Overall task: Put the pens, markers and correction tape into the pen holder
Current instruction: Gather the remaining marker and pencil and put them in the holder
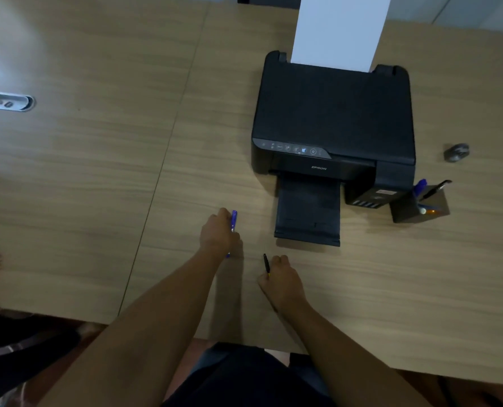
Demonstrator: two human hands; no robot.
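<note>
The right hand (282, 282) is curled around a black pen (266, 264), and the left hand (219, 235) is closed on a blue pen (233, 221); both pens point roughly away from the person. The pen holder (420, 205) stands well off to the right beside the printer (335, 113), so the right hand is the nearer one, and its pen would likely go in first.

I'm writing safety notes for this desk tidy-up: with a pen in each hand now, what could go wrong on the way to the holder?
The pen holder sits far right, tight against the printer, so the left hand with the blue pen may have to cross the printer's extended tray and could knock it. The holder already has pens leaning out; dropping in the black pen from the right hand carelessly might tip it.
</note>
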